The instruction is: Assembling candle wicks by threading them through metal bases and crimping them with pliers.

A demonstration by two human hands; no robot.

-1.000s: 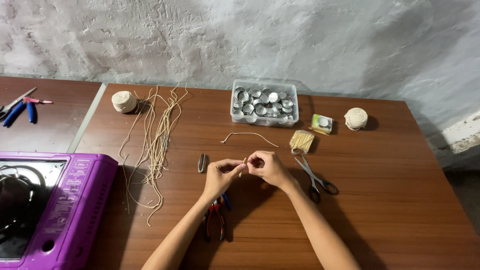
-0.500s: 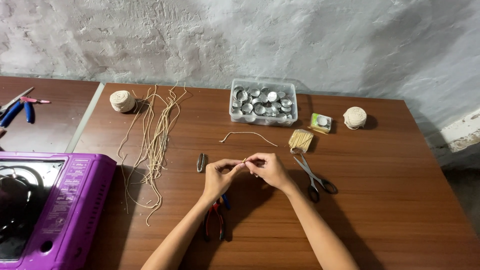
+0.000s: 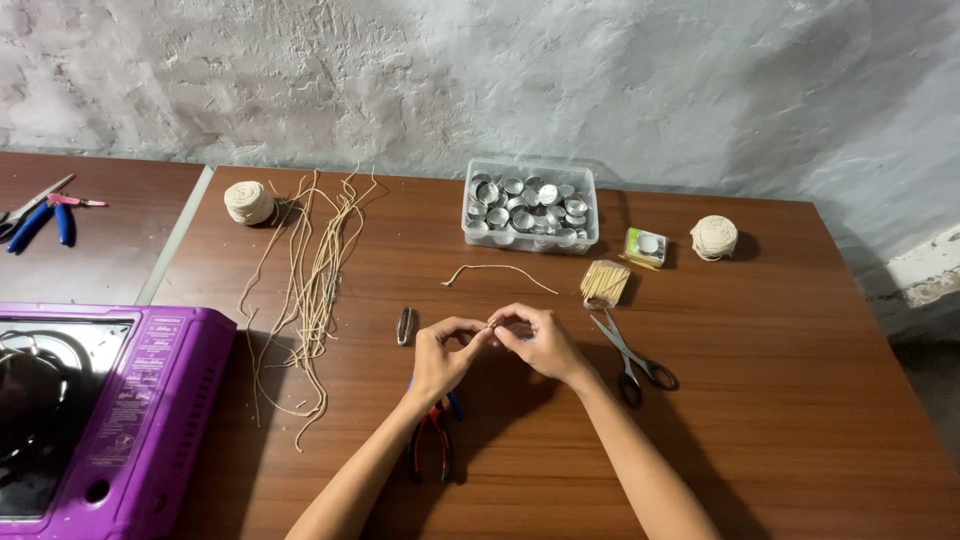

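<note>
The small stick (image 3: 489,324) we pinched between left hand (image 3: 440,355) and right hand (image 3: 540,340), fingertips best kept close and steady above the table (image 3: 750,400).

Rough whitewashed wall (image 3: 620,80), brown table (image 3: 780,400) (wood-grain)

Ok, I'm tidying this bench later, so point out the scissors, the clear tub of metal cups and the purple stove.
scissors (image 3: 628,350): head view, on the blades near the pivot.
tub (image 3: 530,205): head view, on the metal cups inside it.
stove (image 3: 165,385): head view, on its purple top panel.
</note>
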